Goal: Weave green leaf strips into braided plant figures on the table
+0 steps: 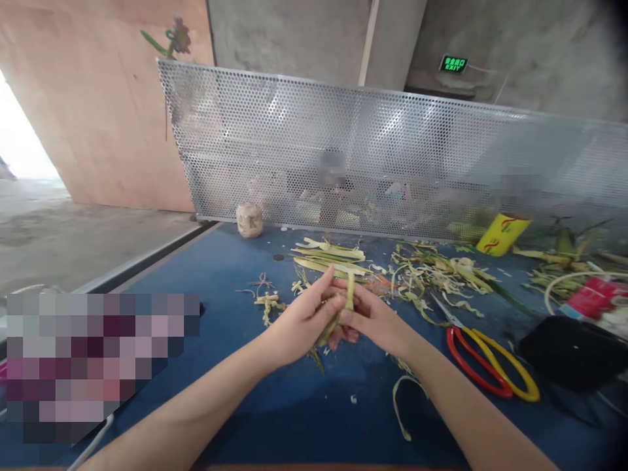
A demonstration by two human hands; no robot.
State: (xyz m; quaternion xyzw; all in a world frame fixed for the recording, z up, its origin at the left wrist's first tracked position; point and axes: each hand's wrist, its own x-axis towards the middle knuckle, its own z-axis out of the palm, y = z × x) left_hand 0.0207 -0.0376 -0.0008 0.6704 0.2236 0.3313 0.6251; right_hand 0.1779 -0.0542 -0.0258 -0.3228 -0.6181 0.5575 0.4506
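Over the middle of the blue table [196,366], my left hand [310,314] and my right hand [377,319] meet, fingers curled round a pale green plant strip [350,288]. One end of the strip stands up between the hands; greenish material also shows below my left fingers. The part inside the palms is hidden. Just behind the hands lie long flat pale green stalk strips [333,252]. A small braided piece [267,306] rests left of my left hand. Scissors [478,360] with one red and one yellow handle lie right of my right hand, blades partly open.
A perforated metal screen [304,144] runs along the table's back. Shredded strips [441,271] are heaped at the right, near a tilted yellow cylinder [503,234] and a black object [572,350]. A whitish roll [250,220] stands at the back left. A blurred-out item covers the left front.
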